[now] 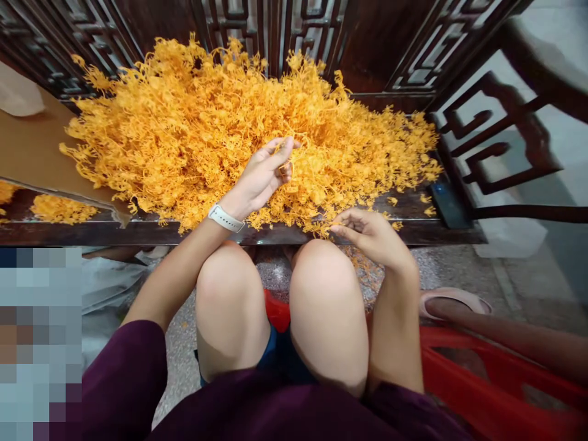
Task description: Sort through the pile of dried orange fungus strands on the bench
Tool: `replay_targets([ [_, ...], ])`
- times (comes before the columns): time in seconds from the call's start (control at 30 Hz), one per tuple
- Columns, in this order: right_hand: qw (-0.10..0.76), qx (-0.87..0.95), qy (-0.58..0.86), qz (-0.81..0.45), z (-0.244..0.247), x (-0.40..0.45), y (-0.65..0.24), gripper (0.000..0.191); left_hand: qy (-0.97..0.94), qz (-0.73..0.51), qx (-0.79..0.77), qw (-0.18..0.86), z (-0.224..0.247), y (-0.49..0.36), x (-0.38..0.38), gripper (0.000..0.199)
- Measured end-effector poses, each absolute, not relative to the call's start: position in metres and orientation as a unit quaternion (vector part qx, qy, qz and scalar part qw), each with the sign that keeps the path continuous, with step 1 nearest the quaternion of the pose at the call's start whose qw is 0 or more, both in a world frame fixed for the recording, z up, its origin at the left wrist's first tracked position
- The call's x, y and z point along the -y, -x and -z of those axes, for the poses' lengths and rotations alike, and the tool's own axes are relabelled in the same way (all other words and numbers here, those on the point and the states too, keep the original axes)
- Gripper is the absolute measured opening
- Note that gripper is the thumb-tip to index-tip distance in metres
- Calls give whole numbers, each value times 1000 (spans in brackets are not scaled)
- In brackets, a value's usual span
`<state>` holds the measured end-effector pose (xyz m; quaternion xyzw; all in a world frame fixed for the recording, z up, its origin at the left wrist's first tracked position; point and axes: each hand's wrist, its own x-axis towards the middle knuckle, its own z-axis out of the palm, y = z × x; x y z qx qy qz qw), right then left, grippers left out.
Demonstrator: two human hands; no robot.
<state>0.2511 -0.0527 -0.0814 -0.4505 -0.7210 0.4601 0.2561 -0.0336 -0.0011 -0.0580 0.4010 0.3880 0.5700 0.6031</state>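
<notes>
A large heap of tangled orange plastic sprigs (197,122) with thin, spidery branches covers the dark wooden bench (285,237). Over the middle of the heap is my left hand (264,171), its thumb and fingers closed on an orange sprig (289,160) that blends into the pile behind. My right hand (370,236) is lower, at the front edge of the bench above my right knee. Its thumb and forefinger are pinched together beside small orange bits; whether one is between the fingertips cannot be made out.
Cardboard (41,147) stands at the left, with a smaller orange pile (64,209) beside it. A dark phone (450,204) lies at the bench's right end, near the carved armrest (500,135). A red plastic stool (496,386) and another person's foot in a pink shoe (454,303) are at right.
</notes>
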Motion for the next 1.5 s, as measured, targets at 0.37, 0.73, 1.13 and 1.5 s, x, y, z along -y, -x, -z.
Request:
replay_targets([
  [0.37, 575, 487, 390, -530, 53, 33, -247, 43, -395, -528, -341, 670, 43, 24, 12, 20],
  [0.73, 501, 567, 408, -511, 48, 68, -170, 47, -508, -413, -318, 686, 37, 18, 20, 30],
  [1.13, 604, 428, 383, -552, 76, 59, -175, 31, -675, -391, -374, 502, 45, 19, 14, 43],
  [1.5, 590, 412, 305, -625, 65, 64, -174, 48, -754, -379, -318, 433, 33, 18, 22, 46],
])
